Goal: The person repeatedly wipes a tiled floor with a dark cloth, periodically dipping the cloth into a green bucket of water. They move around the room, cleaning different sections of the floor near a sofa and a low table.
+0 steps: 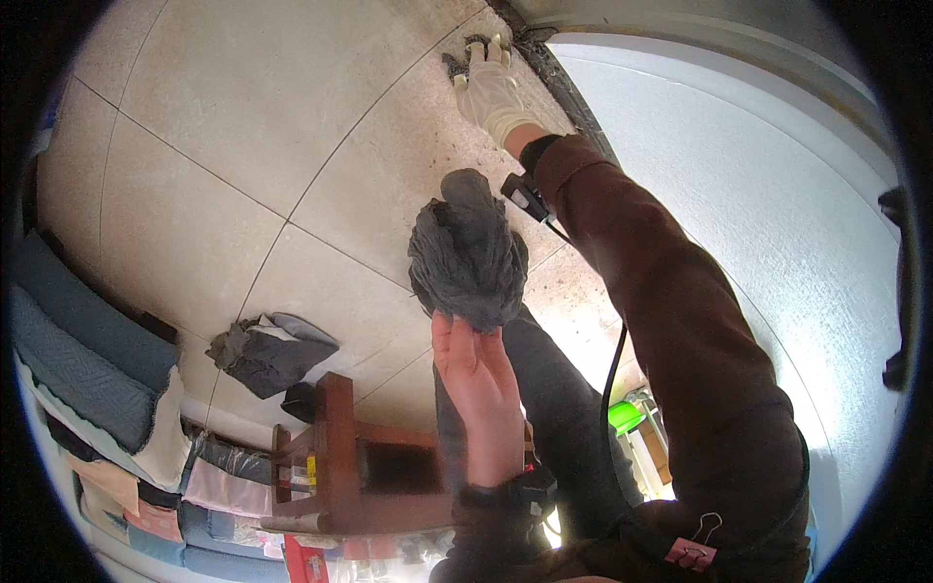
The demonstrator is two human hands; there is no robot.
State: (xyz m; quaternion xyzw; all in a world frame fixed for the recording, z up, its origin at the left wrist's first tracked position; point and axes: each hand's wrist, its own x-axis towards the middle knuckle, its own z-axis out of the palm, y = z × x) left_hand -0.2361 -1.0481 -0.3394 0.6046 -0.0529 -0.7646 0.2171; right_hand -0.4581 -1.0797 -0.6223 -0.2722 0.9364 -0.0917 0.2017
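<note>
My left hand (477, 372), bare, has its fingertips at the lower end of a bunched dark grey cloth (466, 251) and holds it up above the tiled floor. Farther off, my right hand (492, 87), in a pale translucent glove, is stretched out to the floor close to the dark edge strip. Under and beside its fingers shows a dark, rough wad (455, 67); its material cannot be told, and it is partly hidden by the fingers. A small black device (525, 197) with a cable hangs by the right forearm.
Dark specks lie on the floor tiles (350, 175) near the right hand. A white panel (729, 182) stands at the right. Another dark grey cloth (270, 353) lies at left, near a brown wooden stool (335, 437). Folded textiles (95, 364) fill the lower left; something green (625, 417) is behind my legs.
</note>
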